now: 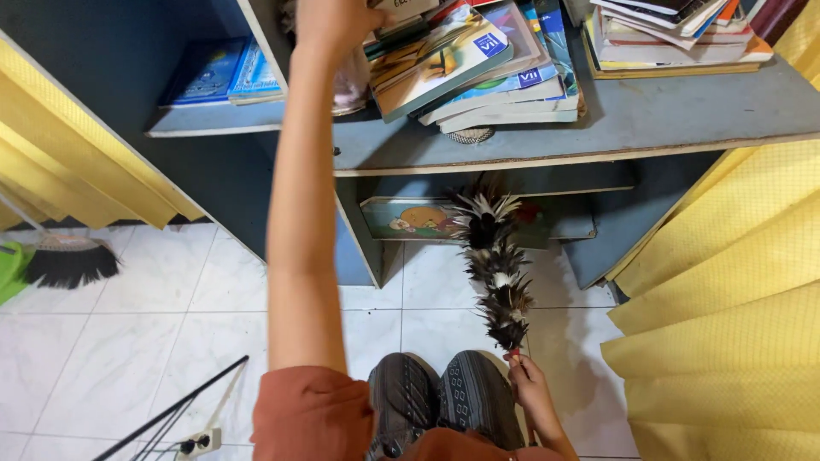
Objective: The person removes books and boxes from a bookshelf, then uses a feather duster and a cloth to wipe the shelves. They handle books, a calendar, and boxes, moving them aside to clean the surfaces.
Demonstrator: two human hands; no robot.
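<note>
So here's the layout: your right hand point(531, 386) sits low by your knees with its grip wrapped around the red handle end of the black, brown and white feather duster point(495, 256). The duster's long axis runs nearly straight up the frame, away from you, tip leaning a touch to the left, so the feathered head ends just under the front edge of the grey-blue wooden shelf point(649, 115). That's the bit that matters: the duster points at the shelf from below, but its tip is not touching the shelf top or the books.

Your left hand point(335, 24) is way up high, arm stretched, at the leaning stack of colourful paperback schoolbooks point(478, 60). It's clearly the nearer hand to the books, right against the stack's left end. It's partly cut off by the frame edge, so I can't tell if its grip is closed on anything or just pressing there.

Off to the left, a black-bristled broom point(68, 260) lies on the white tiled floor point(128, 341), well apart from both hands.
</note>
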